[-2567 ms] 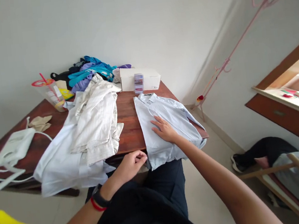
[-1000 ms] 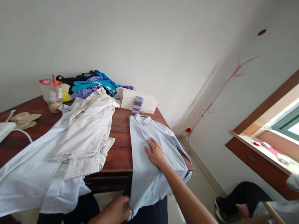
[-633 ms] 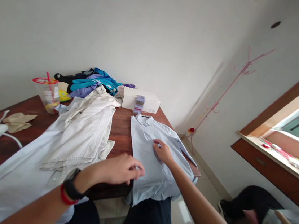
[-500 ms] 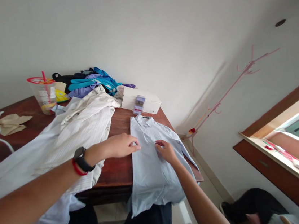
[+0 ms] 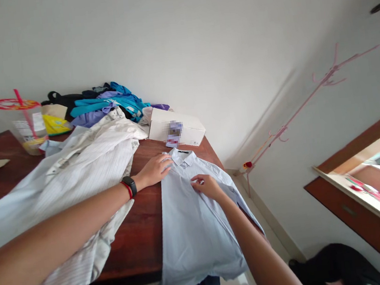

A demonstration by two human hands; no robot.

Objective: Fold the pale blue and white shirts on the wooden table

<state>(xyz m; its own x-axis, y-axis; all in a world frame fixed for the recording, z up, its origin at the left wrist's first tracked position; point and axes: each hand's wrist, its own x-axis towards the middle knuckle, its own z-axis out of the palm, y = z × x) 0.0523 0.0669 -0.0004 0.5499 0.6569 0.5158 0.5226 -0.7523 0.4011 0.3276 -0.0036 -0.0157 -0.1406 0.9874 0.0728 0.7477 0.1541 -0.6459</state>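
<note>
A light blue-grey collared shirt [image 5: 193,225] lies front up on the wooden table, its collar toward the wall and its hem hanging over the near edge. My left hand [image 5: 156,169] rests at the shirt's left shoulder beside the collar, fingers stretched over the fabric and a little apart. Over the upper chest, my right hand [image 5: 208,187] has its fingers loosely bent, thumb and forefinger apart with no cloth visible between them. Whether its fingertips touch the shirt is hard to make out.
To the left, white and striped shirts [image 5: 86,173] lie spread out. Behind them are a heap of blue and purple clothes [image 5: 109,104], a plastic cup with a straw [image 5: 27,128] and a white box [image 5: 188,126]. A pink coat rack [image 5: 297,113] stands right of the table [image 5: 133,242].
My left hand has gone from above the shirt's chest up to its shoulder, its fingers straightening. My right hand has shifted slightly left. The view has moved a little.
</note>
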